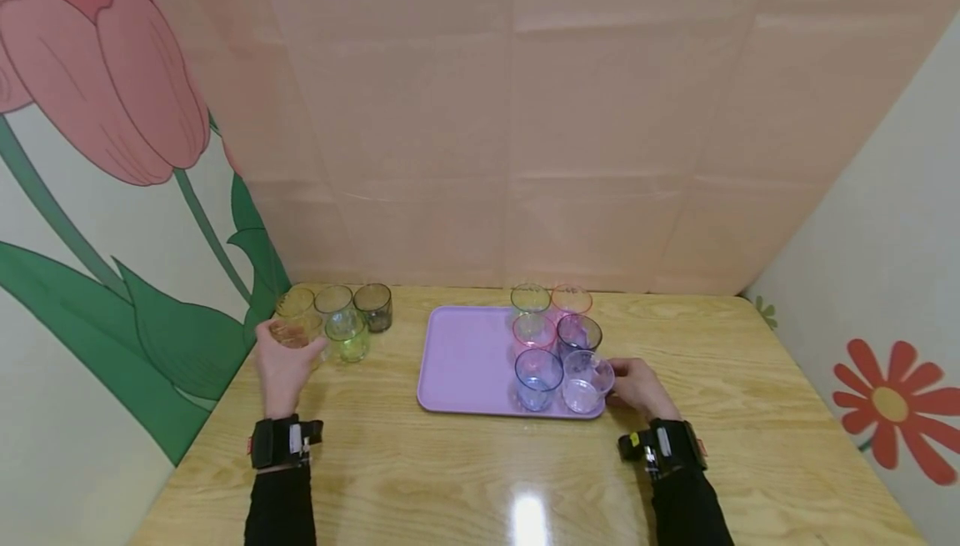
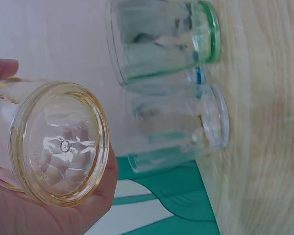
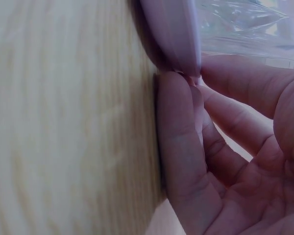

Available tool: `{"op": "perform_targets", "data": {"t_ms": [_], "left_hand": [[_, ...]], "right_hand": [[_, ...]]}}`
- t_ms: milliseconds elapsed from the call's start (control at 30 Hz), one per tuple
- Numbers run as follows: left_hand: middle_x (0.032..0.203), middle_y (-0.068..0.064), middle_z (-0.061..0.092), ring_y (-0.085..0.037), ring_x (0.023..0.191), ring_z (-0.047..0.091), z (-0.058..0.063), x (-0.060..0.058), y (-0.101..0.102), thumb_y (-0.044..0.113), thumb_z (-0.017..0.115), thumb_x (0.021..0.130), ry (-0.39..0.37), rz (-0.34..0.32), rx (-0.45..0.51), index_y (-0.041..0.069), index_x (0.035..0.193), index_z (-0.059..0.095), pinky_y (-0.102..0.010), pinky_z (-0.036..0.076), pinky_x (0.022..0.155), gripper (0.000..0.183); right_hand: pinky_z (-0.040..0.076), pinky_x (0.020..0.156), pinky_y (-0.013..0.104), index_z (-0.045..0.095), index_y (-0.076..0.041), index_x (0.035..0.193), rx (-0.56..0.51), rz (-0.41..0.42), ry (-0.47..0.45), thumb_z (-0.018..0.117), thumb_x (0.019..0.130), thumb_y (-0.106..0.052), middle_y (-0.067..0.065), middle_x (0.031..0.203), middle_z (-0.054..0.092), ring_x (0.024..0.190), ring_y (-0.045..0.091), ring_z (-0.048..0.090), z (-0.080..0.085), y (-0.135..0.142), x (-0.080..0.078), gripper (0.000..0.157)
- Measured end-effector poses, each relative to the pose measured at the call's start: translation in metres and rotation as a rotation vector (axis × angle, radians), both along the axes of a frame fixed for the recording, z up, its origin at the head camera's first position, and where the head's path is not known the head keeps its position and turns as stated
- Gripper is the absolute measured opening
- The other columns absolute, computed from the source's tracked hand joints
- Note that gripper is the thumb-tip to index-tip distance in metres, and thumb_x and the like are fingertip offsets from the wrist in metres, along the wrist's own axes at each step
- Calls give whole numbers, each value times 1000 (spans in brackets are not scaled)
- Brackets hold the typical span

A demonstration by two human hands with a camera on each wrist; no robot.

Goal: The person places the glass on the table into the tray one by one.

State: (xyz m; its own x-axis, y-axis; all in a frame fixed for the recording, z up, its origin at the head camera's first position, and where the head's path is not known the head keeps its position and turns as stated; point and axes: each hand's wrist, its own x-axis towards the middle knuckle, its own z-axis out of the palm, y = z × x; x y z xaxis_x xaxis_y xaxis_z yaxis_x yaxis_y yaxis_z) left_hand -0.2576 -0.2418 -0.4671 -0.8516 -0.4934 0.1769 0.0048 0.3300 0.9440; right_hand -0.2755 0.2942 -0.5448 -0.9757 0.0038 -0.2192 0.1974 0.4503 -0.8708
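Note:
My left hand [image 1: 282,369] grips an amber glass [image 2: 63,147], tilted so that its round base faces the left wrist camera. Beside it stand a yellow-green glass [image 1: 350,348], a dark grey glass [image 1: 378,318], a yellowish glass [image 1: 295,298] and another glass [image 1: 333,298]. At the lower right corner of a lilac tray [image 1: 465,363], my right hand [image 1: 641,386] pinches the rim; in the right wrist view the thumb lies above the tray's edge and the fingers below it. A clear glass [image 1: 587,386] stands on the tray close to that hand.
Also on the tray's right half are a blue glass [image 1: 537,388], a purple glass [image 1: 579,336], two pinkish glasses and a greenish glass [image 1: 530,296]. The wooden table [image 1: 420,479] meets a paper-covered wall [image 1: 480,154] behind and painted walls at both sides.

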Motion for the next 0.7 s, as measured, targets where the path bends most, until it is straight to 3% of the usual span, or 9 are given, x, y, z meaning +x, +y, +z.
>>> {"op": "perform_targets", "data": {"t_ms": [133,433,700], "left_hand": [[120,-17,57,-29,103,57,1,-4,7,11,78,77,24,-61,-4,3,137,34,-19,46,73,74],[125,-20,54,-35,113,55,6,-11,27,13,79,79,-3,-185,-55,4,143,32,-47,47,93,80],[123,-18,57,-34,112,56,5,-15,50,19,82,76,13,-243,-109,7,142,36,-48,49,91,81]], "right_hand": [[58,72,32,62,8,122,2,-1,-4,58,96,-10,17,104,68,80,15,63,1,0,0,32],[56,69,30,63,7,120,23,-5,2,59,96,-10,16,102,68,80,15,62,0,0,1,30],[56,70,30,62,8,123,25,-3,4,58,96,-8,17,104,68,81,15,62,0,0,-1,31]]}}
